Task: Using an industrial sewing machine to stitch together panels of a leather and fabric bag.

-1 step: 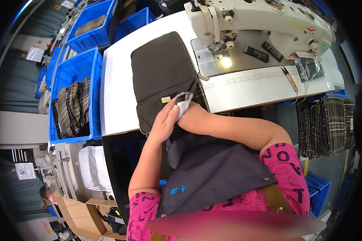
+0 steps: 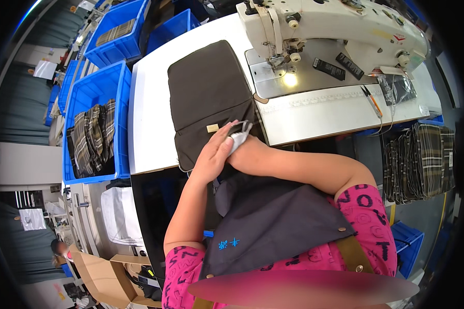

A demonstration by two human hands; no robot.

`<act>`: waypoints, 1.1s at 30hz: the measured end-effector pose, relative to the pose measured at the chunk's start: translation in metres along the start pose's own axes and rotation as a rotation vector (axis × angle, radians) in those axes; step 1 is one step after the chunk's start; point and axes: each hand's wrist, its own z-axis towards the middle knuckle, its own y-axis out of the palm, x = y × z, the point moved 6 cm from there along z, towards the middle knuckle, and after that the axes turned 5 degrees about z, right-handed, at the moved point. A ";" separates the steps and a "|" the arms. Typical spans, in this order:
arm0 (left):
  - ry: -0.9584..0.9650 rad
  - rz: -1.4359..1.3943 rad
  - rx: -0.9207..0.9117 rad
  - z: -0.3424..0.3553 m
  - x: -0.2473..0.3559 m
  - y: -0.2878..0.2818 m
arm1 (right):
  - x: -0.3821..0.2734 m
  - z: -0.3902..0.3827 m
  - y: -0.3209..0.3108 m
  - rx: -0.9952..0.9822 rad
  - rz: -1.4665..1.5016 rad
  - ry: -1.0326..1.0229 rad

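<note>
My left hand point(image 2: 215, 156) and my right hand point(image 2: 250, 156) meet over the near end of a dark brown fabric bag piece point(image 2: 206, 77) on the table. Between them is a small whitish piece point(image 2: 237, 140) with thin grey prongs at its upper end, too blurred to name. Over it lies my left thumb, the left fingers stretched alongside. My right hand is closed around its lower side, with most of its fingers hidden. The bag piece lies flat, with a seam across it and a small gold-coloured label point(image 2: 212, 127) just beyond my left fingers.
A white sewing machine point(image 2: 340, 31) stands at the far right of the white table point(image 2: 148, 103). Orange-handled snips point(image 2: 372, 101) and black tags point(image 2: 329, 69) lie near it. Left is a blue bin point(image 2: 123, 118) with plaid fabric; right hangs a plaid stack point(image 2: 417, 165).
The whitish piece and my fingertips have shifted slightly, and its prongs now point more to the right. The bag piece stays in place.
</note>
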 end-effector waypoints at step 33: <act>0.176 0.894 0.118 0.191 0.007 0.037 | 0.139 -0.060 -0.140 -0.091 -0.278 0.142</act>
